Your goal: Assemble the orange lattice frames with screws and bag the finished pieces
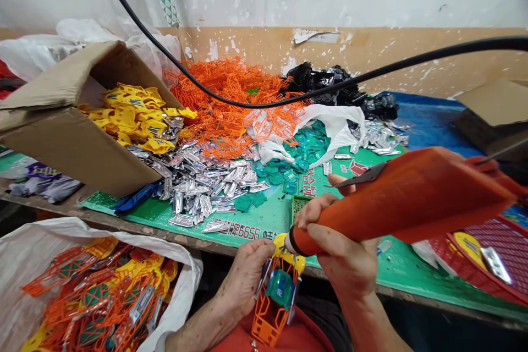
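orange tool point(402, 201) slants lengthwise, pointing down left

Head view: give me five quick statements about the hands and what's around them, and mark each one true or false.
1. The right hand holds an orange tool. True.
2. The left hand rests inside the carton. False: the left hand holds the assembly low in front of the body.
3. Yellow parts lie in the mouth of the carton. True.
4. The cable crossing the view is white. False: the cable is black.
5. The red basket stands at the left edge of the picture. False: the red basket is at the right edge.
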The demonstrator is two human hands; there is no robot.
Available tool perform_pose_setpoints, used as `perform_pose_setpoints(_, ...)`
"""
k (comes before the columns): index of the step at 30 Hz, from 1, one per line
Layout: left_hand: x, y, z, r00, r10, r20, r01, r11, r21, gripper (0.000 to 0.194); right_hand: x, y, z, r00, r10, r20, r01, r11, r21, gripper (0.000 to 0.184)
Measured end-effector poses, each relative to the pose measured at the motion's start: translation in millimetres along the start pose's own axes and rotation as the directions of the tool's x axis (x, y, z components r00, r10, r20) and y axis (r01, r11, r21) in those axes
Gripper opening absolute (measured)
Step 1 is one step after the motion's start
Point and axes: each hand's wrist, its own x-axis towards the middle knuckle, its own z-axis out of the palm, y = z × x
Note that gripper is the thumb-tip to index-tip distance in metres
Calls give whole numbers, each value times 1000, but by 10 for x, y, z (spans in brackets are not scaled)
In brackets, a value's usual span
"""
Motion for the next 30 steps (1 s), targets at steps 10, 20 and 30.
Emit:
perform_pose_setpoints(10, 19, -51, -28, 999, 25, -26, -26, 999, -37, 27, -25, 60, -42, 999, 3, 36, -1, 999, -49, 58)
perform_pose_setpoints(20, 17, -45, -52, 1000, 19, 7, -18, 1000, -19, 26, -41, 130, -38, 1000, -25, 17, 27, 994, -109, 50)
perform_pose_setpoints(30, 24, -3, -21, 996, 70, -46, -69, 997, 36, 30, -38, -58, 8, 998, -15, -53, 15, 1000, -3, 54)
